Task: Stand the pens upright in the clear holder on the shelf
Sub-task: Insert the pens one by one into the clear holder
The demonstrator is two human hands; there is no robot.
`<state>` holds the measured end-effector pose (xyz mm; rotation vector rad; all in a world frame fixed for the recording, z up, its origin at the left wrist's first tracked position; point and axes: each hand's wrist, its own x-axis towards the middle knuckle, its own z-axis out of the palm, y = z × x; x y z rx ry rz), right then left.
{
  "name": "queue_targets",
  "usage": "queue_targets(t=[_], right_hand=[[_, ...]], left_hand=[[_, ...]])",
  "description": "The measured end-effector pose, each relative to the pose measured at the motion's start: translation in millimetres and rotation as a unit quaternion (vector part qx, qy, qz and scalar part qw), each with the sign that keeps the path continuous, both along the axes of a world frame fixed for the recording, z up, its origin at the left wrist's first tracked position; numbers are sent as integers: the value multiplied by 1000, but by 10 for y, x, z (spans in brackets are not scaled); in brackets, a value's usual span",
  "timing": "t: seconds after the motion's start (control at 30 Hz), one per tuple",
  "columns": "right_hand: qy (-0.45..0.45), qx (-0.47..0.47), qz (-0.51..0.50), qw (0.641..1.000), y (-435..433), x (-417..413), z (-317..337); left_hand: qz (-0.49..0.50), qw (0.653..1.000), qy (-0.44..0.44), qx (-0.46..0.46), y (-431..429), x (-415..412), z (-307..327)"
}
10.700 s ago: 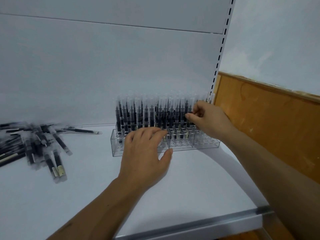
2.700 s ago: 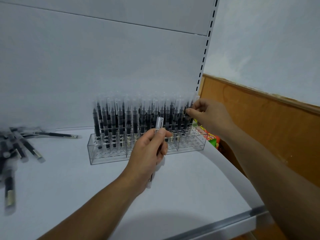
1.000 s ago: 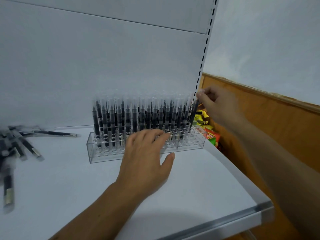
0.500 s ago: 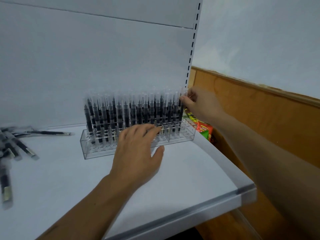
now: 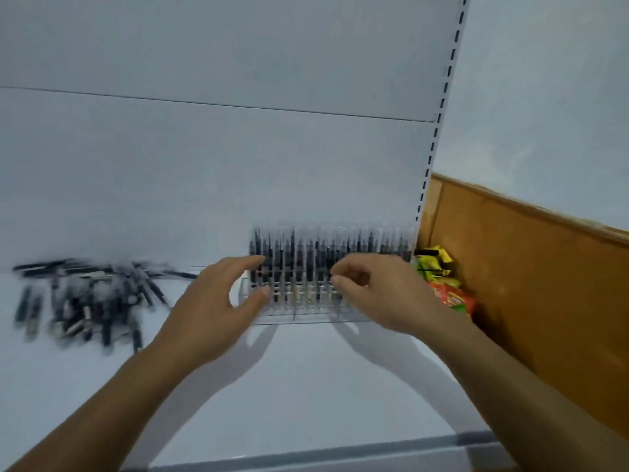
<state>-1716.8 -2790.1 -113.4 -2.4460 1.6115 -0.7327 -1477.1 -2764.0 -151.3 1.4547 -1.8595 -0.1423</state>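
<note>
**Right, holder nearly full, loose heap not yet racked**

Reference is the clear acrylic pen holder (image 5: 306,313). It sits on the flat white shelf (image 5: 306,386), close to the back panel. It's rigid and transparent, gridded into small sockets. Slim black pens with clear caps (image 5: 326,253) stand upright in it in tight rows. The frame is blurred, so I can't count free sockets.

Left hand (image 5: 211,311) is at the holder's left end, half open in a C, forefinger by the barrels, thumb low by the front wall. Can't tell if it has contact.

Right hand (image 5: 388,294) is in front of the holder's right half, fingers curled in toward the front row. Can't tell if it's pinching a pen or just touching.

My read of the step: straightening the standing pens or squaring the holder. The task isn't done, because a heap of loose black pens (image 5: 88,301) lies flat well left of the holder.

Next move, my call: fetch one pen from the heap and bring it vertical over a free socket. The sockets are narrow and the barrels smooth plastic. It needs a straight drop or the neighbours tilt.

Right of the holder, crinkled red and yellow-green snack packets (image 5: 446,287) lie by a brown wooden panel (image 5: 544,301).
</note>
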Motion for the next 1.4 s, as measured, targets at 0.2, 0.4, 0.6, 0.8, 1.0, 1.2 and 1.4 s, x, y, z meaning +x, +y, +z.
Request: queue_targets(t=[0.2, 0.4, 0.6, 0.8, 1.0, 1.2, 1.4], right_hand=[[50, 96, 244, 964, 163, 1281, -346], [123, 86, 300, 942, 105, 2149, -619], [85, 25, 276, 957, 111, 2198, -826], [-2, 3, 218, 976, 47, 2176, -808], [-115, 96, 210, 966, 32, 2150, -795], [-193, 186, 193, 944, 20, 2159, -774], [-245, 243, 193, 919, 0, 2182, -756]], left_hand=[[168, 984, -9, 64, 329, 1167, -149], [252, 930, -80, 254, 629, 1719, -421], [225, 936, -89, 257, 576, 1721, -410], [266, 946, 49, 178, 164, 2040, -346], [378, 904, 116, 160, -111, 2393, -154], [427, 864, 2, 266, -238, 2620, -89], [404, 835, -90, 362, -448, 2485, 17]])
